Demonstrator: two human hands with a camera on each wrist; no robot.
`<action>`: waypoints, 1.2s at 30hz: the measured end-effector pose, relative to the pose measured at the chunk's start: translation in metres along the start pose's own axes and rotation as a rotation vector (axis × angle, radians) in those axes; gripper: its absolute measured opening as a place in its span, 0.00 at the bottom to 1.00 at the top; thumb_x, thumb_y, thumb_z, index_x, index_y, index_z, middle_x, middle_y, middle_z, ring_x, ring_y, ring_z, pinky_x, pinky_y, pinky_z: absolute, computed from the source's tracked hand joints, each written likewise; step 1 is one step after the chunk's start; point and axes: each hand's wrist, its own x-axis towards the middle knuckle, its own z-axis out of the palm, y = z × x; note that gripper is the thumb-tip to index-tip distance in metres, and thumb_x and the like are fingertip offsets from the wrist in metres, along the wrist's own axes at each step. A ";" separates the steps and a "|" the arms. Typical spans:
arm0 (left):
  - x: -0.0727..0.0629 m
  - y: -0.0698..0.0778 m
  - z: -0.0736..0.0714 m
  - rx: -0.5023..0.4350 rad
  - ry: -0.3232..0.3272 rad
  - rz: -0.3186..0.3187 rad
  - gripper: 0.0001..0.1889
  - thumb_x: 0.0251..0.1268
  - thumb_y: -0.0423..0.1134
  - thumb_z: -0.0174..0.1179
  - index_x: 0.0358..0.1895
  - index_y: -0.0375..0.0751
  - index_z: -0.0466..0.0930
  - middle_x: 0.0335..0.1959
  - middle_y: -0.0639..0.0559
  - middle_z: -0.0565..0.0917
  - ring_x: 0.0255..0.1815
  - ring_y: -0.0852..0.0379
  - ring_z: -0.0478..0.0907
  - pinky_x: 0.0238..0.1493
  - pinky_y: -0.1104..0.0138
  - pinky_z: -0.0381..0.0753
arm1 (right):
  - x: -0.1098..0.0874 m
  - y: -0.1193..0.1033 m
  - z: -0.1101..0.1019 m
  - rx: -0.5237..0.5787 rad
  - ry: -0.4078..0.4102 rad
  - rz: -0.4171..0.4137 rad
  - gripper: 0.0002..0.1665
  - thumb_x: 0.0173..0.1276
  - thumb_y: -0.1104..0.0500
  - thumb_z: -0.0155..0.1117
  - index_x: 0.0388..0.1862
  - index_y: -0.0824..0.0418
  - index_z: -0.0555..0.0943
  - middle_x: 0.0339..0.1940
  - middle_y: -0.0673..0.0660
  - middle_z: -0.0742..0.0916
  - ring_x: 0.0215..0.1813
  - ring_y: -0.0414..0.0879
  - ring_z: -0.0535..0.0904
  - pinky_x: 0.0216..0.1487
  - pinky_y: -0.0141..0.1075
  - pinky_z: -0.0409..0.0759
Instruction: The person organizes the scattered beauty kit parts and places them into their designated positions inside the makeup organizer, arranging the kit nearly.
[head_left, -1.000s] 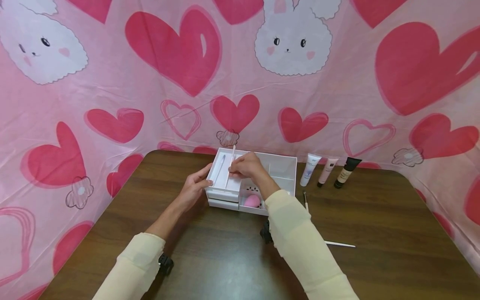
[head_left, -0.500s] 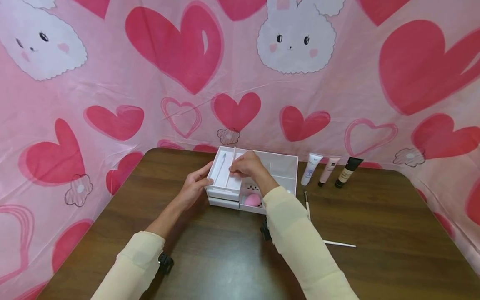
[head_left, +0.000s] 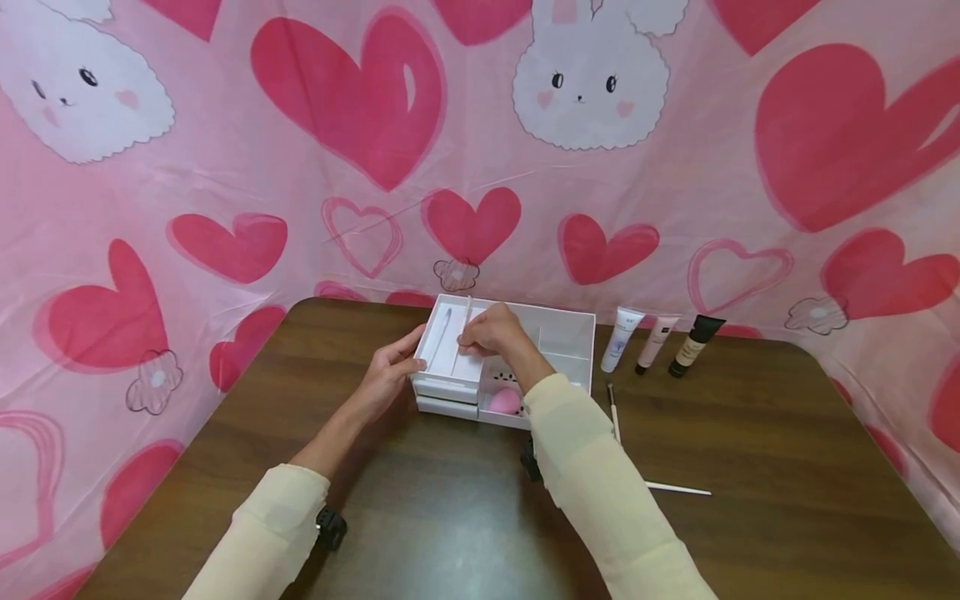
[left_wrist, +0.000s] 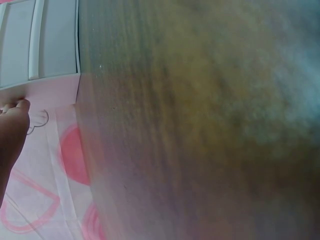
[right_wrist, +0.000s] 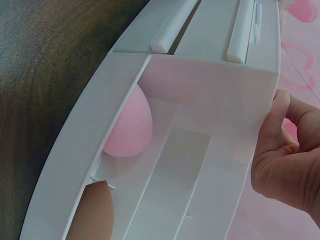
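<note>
A white cosmetics organizer [head_left: 447, 392] with two small drawers stands at the table's back. My left hand [head_left: 390, 367] grips its left side, thumb on the top rim. Over the tray on the drawers, my right hand [head_left: 493, 329] pinches a thin pale stick, like a makeup brush [head_left: 467, 310], which lies lengthwise in the tray. Left of it in the same tray lies another slim brush-like stick [head_left: 442, 329]. A pink makeup sponge [head_left: 506, 401] sits in the front compartment. In the right wrist view a tan, tapered object [right_wrist: 92, 215] shows partly in that compartment.
Right of the organizer stand a white tube [head_left: 619, 340], a pink tube [head_left: 656, 344] and a black-capped beige tube [head_left: 695, 346]. A dark-tipped brush [head_left: 614, 410] and a white stick [head_left: 681, 488] lie near my right sleeve. A pink heart-print cloth [head_left: 465, 150] hangs behind the table.
</note>
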 end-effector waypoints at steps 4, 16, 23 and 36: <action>0.000 0.002 -0.001 0.004 -0.003 -0.003 0.36 0.69 0.22 0.46 0.79 0.26 0.47 0.83 0.33 0.50 0.63 0.70 0.67 0.62 0.79 0.73 | -0.003 -0.002 0.000 0.041 -0.015 -0.009 0.15 0.60 0.71 0.68 0.46 0.75 0.86 0.10 0.45 0.81 0.16 0.31 0.75 0.22 0.22 0.72; 0.000 0.004 -0.001 0.009 -0.010 -0.002 0.36 0.69 0.23 0.47 0.79 0.26 0.47 0.83 0.33 0.50 0.64 0.71 0.66 0.63 0.80 0.72 | -0.003 0.001 -0.002 0.136 -0.062 -0.036 0.16 0.64 0.70 0.65 0.49 0.78 0.85 0.12 0.47 0.82 0.15 0.32 0.75 0.21 0.22 0.74; 0.000 0.004 0.000 0.001 -0.012 -0.002 0.35 0.69 0.22 0.45 0.79 0.26 0.46 0.83 0.33 0.49 0.66 0.69 0.65 0.62 0.80 0.72 | -0.006 0.012 -0.009 0.248 -0.141 -0.070 0.19 0.70 0.68 0.63 0.57 0.77 0.81 0.23 0.50 0.87 0.25 0.34 0.82 0.28 0.23 0.80; -0.001 0.004 0.002 -0.004 0.004 -0.009 0.36 0.69 0.22 0.46 0.79 0.26 0.47 0.83 0.33 0.50 0.66 0.67 0.66 0.62 0.81 0.72 | -0.029 0.037 -0.023 0.242 -0.234 -0.143 0.25 0.72 0.65 0.60 0.66 0.70 0.76 0.53 0.67 0.89 0.35 0.38 0.87 0.46 0.34 0.87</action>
